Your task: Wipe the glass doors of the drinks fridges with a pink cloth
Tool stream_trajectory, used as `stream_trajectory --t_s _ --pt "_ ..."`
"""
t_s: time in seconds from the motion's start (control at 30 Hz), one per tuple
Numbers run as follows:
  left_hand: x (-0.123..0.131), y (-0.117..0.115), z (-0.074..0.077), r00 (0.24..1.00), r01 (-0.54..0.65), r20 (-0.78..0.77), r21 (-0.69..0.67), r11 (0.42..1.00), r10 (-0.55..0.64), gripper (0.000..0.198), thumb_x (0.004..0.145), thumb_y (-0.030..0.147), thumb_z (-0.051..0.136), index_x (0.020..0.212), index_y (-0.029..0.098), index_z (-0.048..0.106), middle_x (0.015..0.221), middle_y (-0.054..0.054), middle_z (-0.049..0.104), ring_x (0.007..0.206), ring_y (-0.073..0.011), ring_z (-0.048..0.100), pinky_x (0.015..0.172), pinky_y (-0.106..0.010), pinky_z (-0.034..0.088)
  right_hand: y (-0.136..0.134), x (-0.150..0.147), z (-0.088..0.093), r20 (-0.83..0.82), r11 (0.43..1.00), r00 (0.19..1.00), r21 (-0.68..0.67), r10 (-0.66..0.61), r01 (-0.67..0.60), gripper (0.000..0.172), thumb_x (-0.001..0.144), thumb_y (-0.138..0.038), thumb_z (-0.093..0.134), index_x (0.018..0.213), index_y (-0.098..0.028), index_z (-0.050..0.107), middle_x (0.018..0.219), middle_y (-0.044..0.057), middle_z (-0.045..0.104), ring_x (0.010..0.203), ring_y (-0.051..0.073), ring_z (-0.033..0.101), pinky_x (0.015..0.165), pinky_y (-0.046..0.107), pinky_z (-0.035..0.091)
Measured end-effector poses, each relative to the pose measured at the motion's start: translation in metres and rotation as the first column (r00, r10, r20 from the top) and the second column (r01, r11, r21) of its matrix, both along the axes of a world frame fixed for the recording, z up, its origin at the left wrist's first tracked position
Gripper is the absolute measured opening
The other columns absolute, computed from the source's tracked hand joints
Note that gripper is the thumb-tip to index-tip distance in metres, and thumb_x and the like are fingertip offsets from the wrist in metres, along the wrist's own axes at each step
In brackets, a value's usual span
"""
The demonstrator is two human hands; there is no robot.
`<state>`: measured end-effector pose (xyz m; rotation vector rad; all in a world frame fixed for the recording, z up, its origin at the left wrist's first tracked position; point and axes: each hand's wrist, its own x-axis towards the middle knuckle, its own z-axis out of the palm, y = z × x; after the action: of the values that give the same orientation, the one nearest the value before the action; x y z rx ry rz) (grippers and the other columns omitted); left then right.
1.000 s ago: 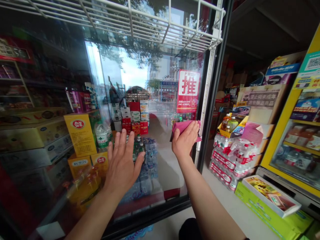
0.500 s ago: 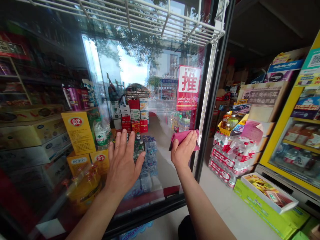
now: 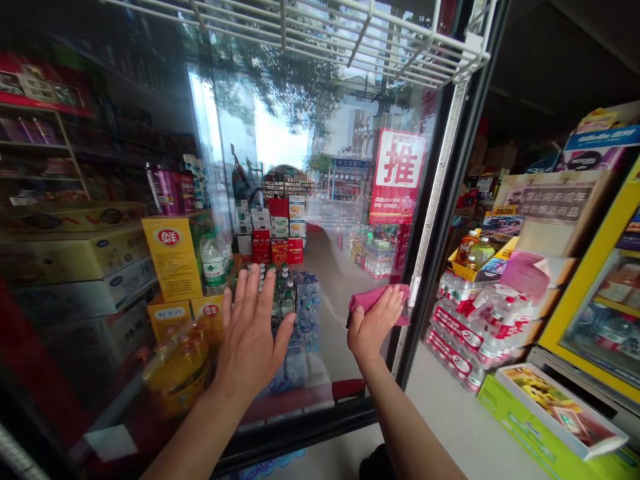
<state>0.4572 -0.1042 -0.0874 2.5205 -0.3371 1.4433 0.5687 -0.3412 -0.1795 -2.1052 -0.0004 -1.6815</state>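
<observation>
Right hand (image 3: pixel 375 327) lies almost flat against the glass door (image 3: pixel 335 320), its fingers lightly curved over a folded pink cloth (image 3: pixel 377 300) and pinning it to the pane, with the cloth's edges showing on the left and right of the hand. Compared with a moment ago, the cloth sits lower on the glass, leaving a wider gap below the red-and-white push sign (image 3: pixel 397 170), and the view has swung so that the door's edge stands farther right. Left hand (image 3: pixel 250 327) is spread wide and empty, fingers apart and palm toward the pane, well apart from the cloth; whether the palm actually touches the glass cannot be told from this angle. The cloth lies near the door's right edge, just left of the metal strip (image 3: pixel 431 220) along the frame. Seen through or mirrored in the glass, and hard to separate, a yellow carton (image 3: pixel 173 257), a bottle of water (image 3: pixel 214 263) and a jug of cooking oil (image 3: pixel 177 373) stand near the left hand, with stacked red boxes (image 3: pixel 280 252) farther off. Right of the door, shrink-wrapped packs of bottled water (image 3: pixel 465 320) sit on the pale floor (image 3: pixel 440 427) near a green box (image 3: pixel 520 427), and a white wire rack (image 3: pixel 300 33) crosses the top of the view.
</observation>
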Motion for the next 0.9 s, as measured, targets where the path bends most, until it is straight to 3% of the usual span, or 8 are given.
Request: stream_trajectory --t_s 0.17,0.37,0.53,0.9 --pt "-0.008 0.011 -0.013 1.0 -0.016 0.01 -0.022 1.0 0.017 0.085 0.107 0.038 0.056 0.178 0.022 0.013 0.185 -0.02 0.023 0.174 -0.0371 0.016 0.138 -0.066 0.019 -0.002 0.006 0.017 0.014 0.958 0.999 -0.286 0.03 -0.024 0.09 0.108 -0.048 0.042 0.177 -0.003 0.007 0.177 0.036 0.028 0.169 0.051 0.018 0.124 0.082 0.029" --pt "-0.014 0.029 -0.028 0.998 -0.059 -0.016 -0.057 0.997 0.058 0.084 0.107 0.037 0.056 0.178 0.022 0.014 0.185 -0.02 0.023 0.174 -0.0363 0.015 0.138 -0.065 0.018 0.013 0.006 0.036 0.052 0.907 0.993 -0.415 0.103 -0.073 0.089 0.108 -0.053 0.043 0.177 -0.005 0.015 0.175 0.033 0.036 0.168 0.047 0.025 0.127 0.078 0.026" --pt "-0.022 0.047 -0.033 0.995 -0.101 -0.008 -0.065 0.993 0.101 0.084 0.106 0.038 0.057 0.177 0.02 0.015 0.185 -0.02 0.023 0.174 -0.0362 0.015 0.138 -0.064 0.019 0.045 0.002 0.056 0.072 0.849 0.987 -0.521 0.145 -0.087 0.089 0.109 -0.059 0.042 0.177 -0.007 0.019 0.173 0.031 0.041 0.166 0.044 0.031 0.13 0.073 0.023" --pt "-0.048 0.097 -0.039 0.974 -0.226 -0.041 -0.123 0.966 0.223 0.085 0.107 0.04 0.055 0.178 0.021 0.013 0.184 -0.021 0.023 0.173 -0.0385 0.018 0.136 -0.067 0.023 0.133 -0.017 0.092 0.018 0.744 0.97 -0.645 0.243 -0.175 0.088 0.107 -0.055 0.054 0.175 -0.007 0.028 0.175 0.028 0.041 0.169 0.039 0.027 0.135 0.069 0.014"
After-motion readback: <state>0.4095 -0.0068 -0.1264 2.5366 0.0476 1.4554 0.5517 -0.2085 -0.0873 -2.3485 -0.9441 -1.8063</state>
